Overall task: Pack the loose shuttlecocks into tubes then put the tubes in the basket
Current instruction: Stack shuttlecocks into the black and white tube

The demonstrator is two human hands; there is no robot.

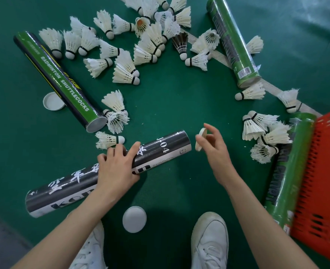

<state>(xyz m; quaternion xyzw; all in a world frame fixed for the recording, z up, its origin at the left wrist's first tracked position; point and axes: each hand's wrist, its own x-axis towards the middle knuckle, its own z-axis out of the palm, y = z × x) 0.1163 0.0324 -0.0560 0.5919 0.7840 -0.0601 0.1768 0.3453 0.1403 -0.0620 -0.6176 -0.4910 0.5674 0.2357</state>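
Packing looks barely begun: my left hand (115, 167) grips the black tube (166, 146), my right hand (216, 150) pinches a cap (200, 139), and shuttlecocks (125, 68) litter the upper frame.

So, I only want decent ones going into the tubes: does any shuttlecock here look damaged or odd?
Two stand out. The dark-feathered shuttlecock in the far pile is the only one that isn't white. The frayed shuttlecock beside the near end of the left green tube has splayed, broken feathers.
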